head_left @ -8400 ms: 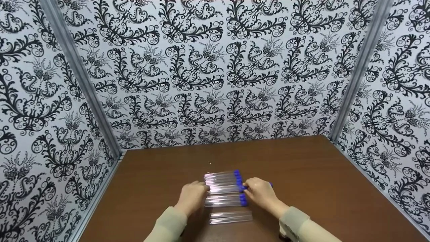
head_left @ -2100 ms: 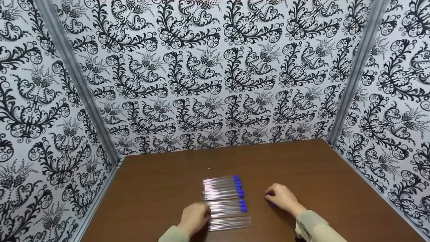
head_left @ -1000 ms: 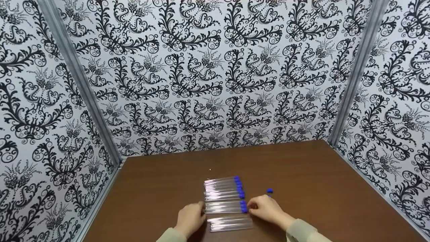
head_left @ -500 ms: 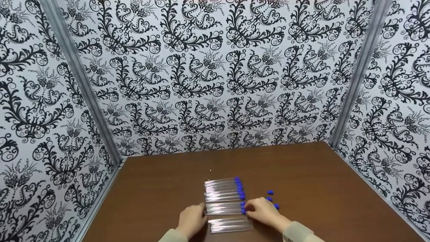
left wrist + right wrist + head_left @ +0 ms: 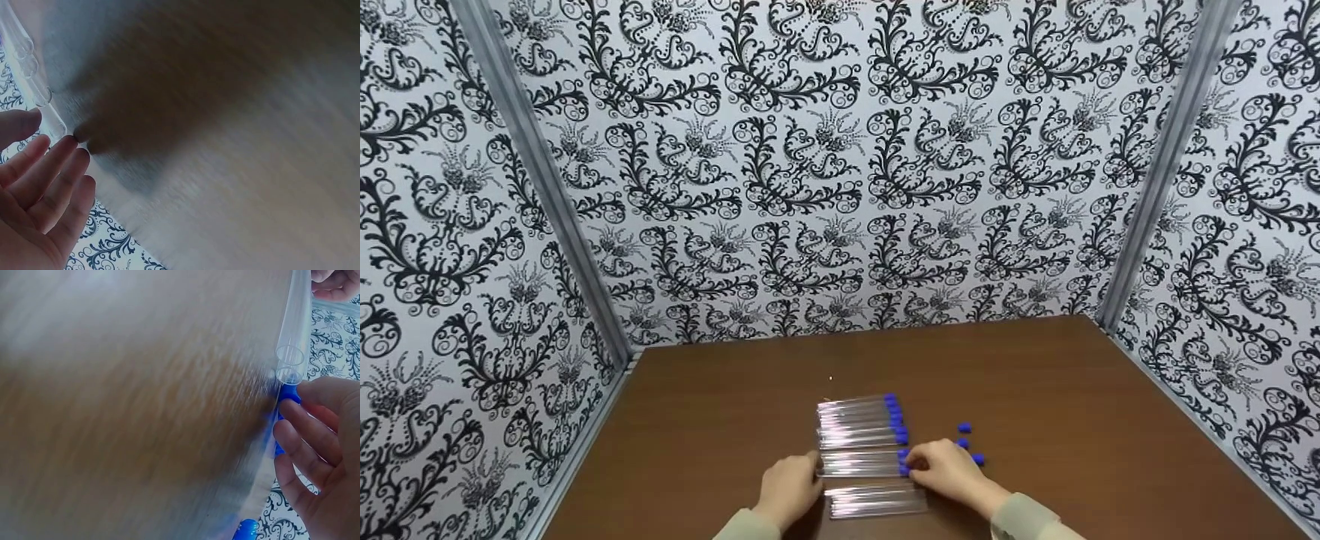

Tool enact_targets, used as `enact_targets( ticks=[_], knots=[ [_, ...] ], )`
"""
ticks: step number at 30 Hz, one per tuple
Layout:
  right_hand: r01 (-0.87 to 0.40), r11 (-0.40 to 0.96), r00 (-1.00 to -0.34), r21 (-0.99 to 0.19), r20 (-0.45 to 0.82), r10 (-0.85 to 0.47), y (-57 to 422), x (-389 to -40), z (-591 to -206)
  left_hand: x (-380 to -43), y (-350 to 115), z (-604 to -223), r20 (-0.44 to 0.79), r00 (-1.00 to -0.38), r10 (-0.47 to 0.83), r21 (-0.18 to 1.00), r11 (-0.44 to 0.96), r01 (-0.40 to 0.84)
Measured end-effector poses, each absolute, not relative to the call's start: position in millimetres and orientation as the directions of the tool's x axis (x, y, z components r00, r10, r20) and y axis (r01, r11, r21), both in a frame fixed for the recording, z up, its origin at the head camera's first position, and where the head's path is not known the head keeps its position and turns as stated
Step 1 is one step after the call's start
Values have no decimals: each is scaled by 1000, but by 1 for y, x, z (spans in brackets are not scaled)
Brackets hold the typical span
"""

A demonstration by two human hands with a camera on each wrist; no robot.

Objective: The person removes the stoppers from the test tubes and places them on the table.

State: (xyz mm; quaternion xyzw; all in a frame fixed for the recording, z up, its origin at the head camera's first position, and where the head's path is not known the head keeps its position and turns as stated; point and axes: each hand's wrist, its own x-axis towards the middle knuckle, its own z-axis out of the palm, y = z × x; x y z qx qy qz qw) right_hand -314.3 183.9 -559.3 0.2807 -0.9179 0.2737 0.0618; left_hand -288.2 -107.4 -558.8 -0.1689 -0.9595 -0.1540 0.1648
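Gleaming clear, blue-capped tubes (image 5: 859,464) lie flat — right hand (image 5: 947,469) pinching a cap (image 5: 289,392), left hand (image 5: 789,485) loose.

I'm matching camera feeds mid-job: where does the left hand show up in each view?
Head: bottom, just left of centre, the left hand at the left ends of the tubes.
Left wrist: lower left corner, left hand large, palm and fingers showing.
Right wrist: top right corner, left hand partly cut off.
Shared landmark: the clear tubes.

Patterned walls (image 5: 810,165), brown tabletop (image 5: 720,397)
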Motion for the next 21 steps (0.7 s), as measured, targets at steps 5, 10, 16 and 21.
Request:
enact_targets(
  ticks=[5, 10, 16, 21],
  knots=[
    [-535, 683, -840, -498, 228, -492, 184, -314, -560, -285, -107, -561, 384, -886, 260, 239, 899, 368],
    [-539, 688, -839, -486, 237, -489, 184, -313, -559, -285, -107, -561, 392, -881, 264, 230, 899, 372],
    [-541, 693, -840, -477, 254, -480, 183, -313, -556, -288, -107, -559, 384, -885, 265, 239, 897, 372],
    [-541, 694, -839, -474, 257, -479, 184, -313, -556, -287, -106, -559, 400, -875, 271, 223, 898, 380]
  ],
)
